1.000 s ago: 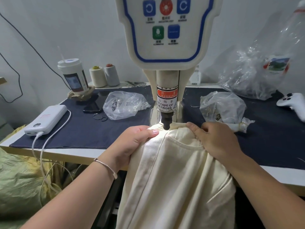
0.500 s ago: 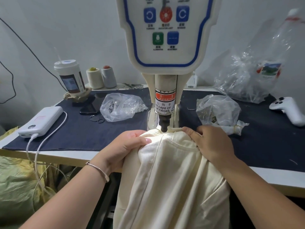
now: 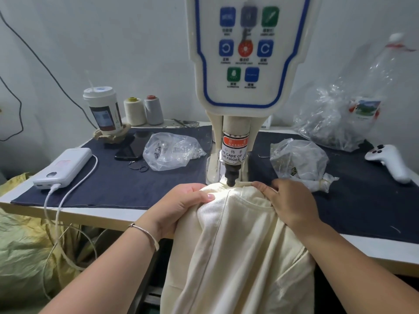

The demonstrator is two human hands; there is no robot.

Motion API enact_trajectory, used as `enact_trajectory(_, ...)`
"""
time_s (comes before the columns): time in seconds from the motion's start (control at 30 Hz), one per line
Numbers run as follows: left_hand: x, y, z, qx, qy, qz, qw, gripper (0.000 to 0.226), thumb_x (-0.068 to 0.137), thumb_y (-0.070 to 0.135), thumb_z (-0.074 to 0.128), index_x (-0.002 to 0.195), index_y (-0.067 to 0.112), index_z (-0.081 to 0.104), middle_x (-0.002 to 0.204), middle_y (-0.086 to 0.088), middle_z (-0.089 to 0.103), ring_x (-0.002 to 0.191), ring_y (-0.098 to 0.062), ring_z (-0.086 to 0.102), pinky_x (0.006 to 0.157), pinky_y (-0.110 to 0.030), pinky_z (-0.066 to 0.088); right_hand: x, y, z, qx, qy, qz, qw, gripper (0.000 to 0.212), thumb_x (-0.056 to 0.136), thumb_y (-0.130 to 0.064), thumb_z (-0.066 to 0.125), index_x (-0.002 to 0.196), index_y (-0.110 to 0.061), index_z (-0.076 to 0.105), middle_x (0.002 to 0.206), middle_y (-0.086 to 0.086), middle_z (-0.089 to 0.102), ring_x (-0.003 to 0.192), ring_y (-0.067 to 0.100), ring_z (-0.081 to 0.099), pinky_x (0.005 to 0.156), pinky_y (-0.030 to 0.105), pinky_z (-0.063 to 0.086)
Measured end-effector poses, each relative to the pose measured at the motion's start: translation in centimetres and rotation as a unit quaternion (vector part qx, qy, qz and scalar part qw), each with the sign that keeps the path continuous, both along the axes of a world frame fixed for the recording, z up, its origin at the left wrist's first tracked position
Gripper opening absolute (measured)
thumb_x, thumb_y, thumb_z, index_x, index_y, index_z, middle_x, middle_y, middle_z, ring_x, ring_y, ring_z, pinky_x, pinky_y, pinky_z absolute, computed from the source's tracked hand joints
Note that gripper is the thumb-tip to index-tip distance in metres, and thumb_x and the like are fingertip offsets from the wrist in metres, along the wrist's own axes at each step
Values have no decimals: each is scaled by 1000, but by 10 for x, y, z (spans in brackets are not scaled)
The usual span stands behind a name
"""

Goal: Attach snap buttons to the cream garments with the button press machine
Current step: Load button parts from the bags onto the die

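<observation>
A cream garment [image 3: 238,245] hangs over the table's front edge, its top edge lying under the black punch [image 3: 231,179] of the button press machine [image 3: 244,64]. My left hand [image 3: 179,207] grips the fabric to the left of the punch, thumb on top. On the other side of the punch, my right hand [image 3: 292,202] holds the neckline, fingers curled over its edge. The spot under the punch is lit. No snap button shows on the cloth.
A dark blue mat [image 3: 113,182] covers the table. On it lie two clear bags of snaps [image 3: 170,150] [image 3: 297,159], a phone [image 3: 131,147], a power bank [image 3: 65,165] with cable, a cup [image 3: 104,112], thread cones [image 3: 142,109], a white controller [image 3: 390,162] and a big plastic bag [image 3: 349,109].
The camera has tilted up, showing more of the machine's panel. Both hands keep their hold on the garment at the punch; my right hand's fingers shifted slightly along the neckline.
</observation>
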State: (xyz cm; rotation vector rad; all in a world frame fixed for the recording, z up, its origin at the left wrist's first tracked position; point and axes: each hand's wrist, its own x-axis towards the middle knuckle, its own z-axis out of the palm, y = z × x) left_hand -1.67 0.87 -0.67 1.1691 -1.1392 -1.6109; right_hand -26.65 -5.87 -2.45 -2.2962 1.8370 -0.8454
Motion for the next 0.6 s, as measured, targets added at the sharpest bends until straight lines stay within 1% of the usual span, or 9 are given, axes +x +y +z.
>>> enact_trajectory(0.1,1,0,0,1,4,-3,1000,37,60,30,82,88,8,70,81,-12,66,68,-21,63,59,-27,52,0,1,0,-2,-8,4,1000,75,69,-82,26,57,-12,50,53,1,53,58,21,56,57,34,44)
enact_trajectory(0.2,1,0,-1,-3,3,-3,1000,42,59,31,82,92,7,70,83,-12,66,69,-21,63,60,-27,51,-1,1,-1,-5,-10,3,1000,76,69,-82,27,58,-11,52,53,1,54,58,20,55,56,34,43)
enact_trajectory(0.3,0,-1,-1,-5,1,-1,1000,43,59,30,82,94,7,70,83,-12,67,70,-21,63,61,-27,52,0,1,-1,-9,-10,2,1000,73,70,-82,28,55,-12,48,52,1,53,56,20,54,54,32,38)
enact_trajectory(0.4,0,-2,-2,-6,-2,1,1000,38,64,26,79,96,6,69,84,-13,66,69,-21,62,61,-27,51,-1,1,-3,-11,-14,-3,1000,74,69,-83,28,54,-12,46,50,1,51,53,18,51,51,32,34)
enact_trajectory(0.5,1,-2,-3,-12,-3,2,1000,41,63,27,80,95,6,70,84,-13,67,70,-21,62,61,-27,51,-2,0,-4,-19,-20,-3,1000,74,69,-83,29,53,-13,45,49,1,51,52,17,51,50,32,36)
enact_trajectory(0.6,0,-1,-3,-16,-5,4,1000,37,66,25,78,97,5,69,87,-16,64,70,-23,60,61,-27,49,-2,-1,-5,-20,-25,0,1000,75,69,-83,29,53,-12,47,50,2,53,53,19,53,53,35,42)
